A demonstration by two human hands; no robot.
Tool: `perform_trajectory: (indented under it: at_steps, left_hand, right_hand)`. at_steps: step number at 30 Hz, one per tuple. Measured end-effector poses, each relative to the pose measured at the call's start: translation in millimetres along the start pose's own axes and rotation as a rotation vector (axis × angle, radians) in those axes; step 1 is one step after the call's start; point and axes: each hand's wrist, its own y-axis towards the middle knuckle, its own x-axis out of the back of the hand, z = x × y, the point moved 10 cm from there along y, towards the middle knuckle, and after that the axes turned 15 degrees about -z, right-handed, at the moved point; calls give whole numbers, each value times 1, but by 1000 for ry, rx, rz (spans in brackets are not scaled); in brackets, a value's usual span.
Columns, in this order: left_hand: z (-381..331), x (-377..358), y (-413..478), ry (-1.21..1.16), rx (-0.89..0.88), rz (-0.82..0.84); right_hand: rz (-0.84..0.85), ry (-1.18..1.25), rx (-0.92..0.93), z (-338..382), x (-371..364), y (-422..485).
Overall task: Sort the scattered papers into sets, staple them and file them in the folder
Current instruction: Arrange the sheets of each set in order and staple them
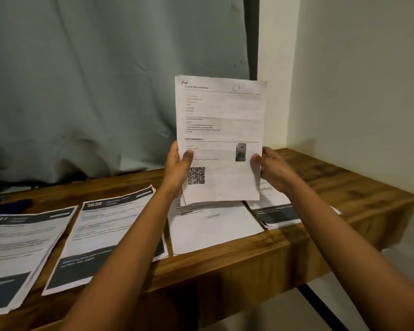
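Held papers stood upright over the tabletop, printed face toward the camera. The heading at 12 o'clock read "Scene Information", a small photo sat near the 3 o'clock edge, and a QR code sat toward 7 o'clock. Offset edges at the lower left corner showed more than one sheet.

The left grip was clamped on the set at its 8 o'clock edge, thumb on the printed face and fingers hidden behind. The right grip was clamped on the 4 o'clock edge in the same way, thumb in front. The set lay between the two grips, its upper part rising free above them.

Its bottom edge hung over a white pile that lay flat on the tabletop; whether the two touched could not be told. At 3 o'clock of that pile, partly behind the right forearm, lay a banded pile with a dark strip across it. At 9 o'clock lay the 3638 pile, crossed by the left forearm, and further toward 9 o'clock the 2641 pile. Both had dark headers and dark blocks at the near end.

A blurred blue object lay at 11 o'clock of the 2641 pile. A grey-green curtain hung behind, with a pale wall at 3 o'clock.
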Motion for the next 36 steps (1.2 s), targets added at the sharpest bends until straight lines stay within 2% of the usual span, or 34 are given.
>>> perform_trajectory:
  at_steps: [5,12,18,21,24,27,32,34,36]
  left_hand:
    - [12,5,-15,81,-97,-66]
    - [48,38,-30,159,-74,-176]
    - [33,32,-22,215,-116,-228]
    - [23,16,-9,255,-83,-225]
    - [30,-2,5,211,46,-226]
    - [43,-24,9,131,178,-225]
    - [64,-67,-1,2,341,-209]
    - [71,-89,-12,-17,390,-179]
    - [78,-109,-22,-28,419,-153]
  right_hand:
    - [-138,-55,75,-10,0,-4]
    - [-119,-61,165,-42,-9,-24]
    - [-143,-62,205,-26,-5,-24]
    - [-144,-50,175,-15,7,-17]
    - [-130,-83,44,-22,27,-11]
    - [-119,87,-148,-42,49,-14]
    - [-155,633,-394,-76,66,-25]
    - [-173,704,-388,-81,67,-28]
    - [-242,648,-288,-77,76,-27]
